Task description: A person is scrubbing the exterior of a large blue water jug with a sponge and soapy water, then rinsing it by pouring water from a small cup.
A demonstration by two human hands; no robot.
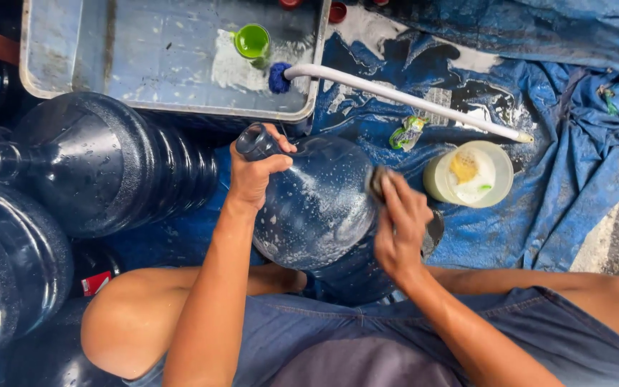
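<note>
Sitting low at the near edge, knees apart, a big blue jug point(317, 208) lying tilted between them, neck pointing far-left. Gripping the jug's neck with the left hand point(252, 175), fingers wrapped tight around it just below the mouth. Pressing a dark scrub pad point(377, 183) against the jug's wet, soapy shoulder with the right hand point(399, 229), fingers pinched together over the pad.

Crowding in on the left, more blue jugs point(102, 168) lying on their sides, one just beside the left forearm, others stacked nearer and partly cut off by the frame edge. Sitting just right of the held jug, a round tub point(471, 174) of pale soap with a yellow lump in it. Lying near that, slightly farther, a crumpled green wrapper point(408, 132). Spreading under everything on the right, a wet blue tarp point(560, 143).

Standing farther off, a shallow grey tray point(59, 50) with a green cup point(252, 41) in it. Leaning over the tray's rim, a white-handled brush point(402, 97) with a blue head, handle running right across the tarp. Peeking in at the far edge, red caps point(337, 11).
</note>
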